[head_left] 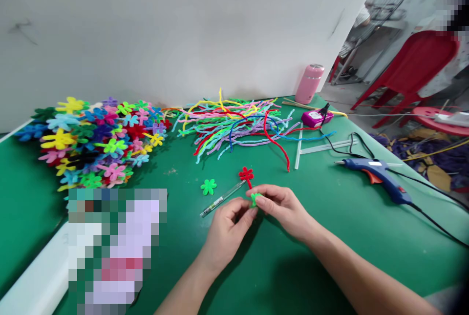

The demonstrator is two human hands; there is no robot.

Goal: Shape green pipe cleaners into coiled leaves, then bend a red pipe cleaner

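Bare left grip, bare right grip, 2 bare forearms tapering to bare wrists

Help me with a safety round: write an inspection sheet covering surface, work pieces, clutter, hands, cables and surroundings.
Surface: green table, a few pale specks.
Work pieces: green piece between the hands; red flower and green flower nearby.
Clutter: flower pile, fuzzy stems, pen, pink bottle.
Hands: right hand pinches the green piece; left hand is right beside it, grip unclear.
Cables: black cord trails from the glue gun across the table.
Surroundings: white wall behind, red chair beyond the table's right edge.
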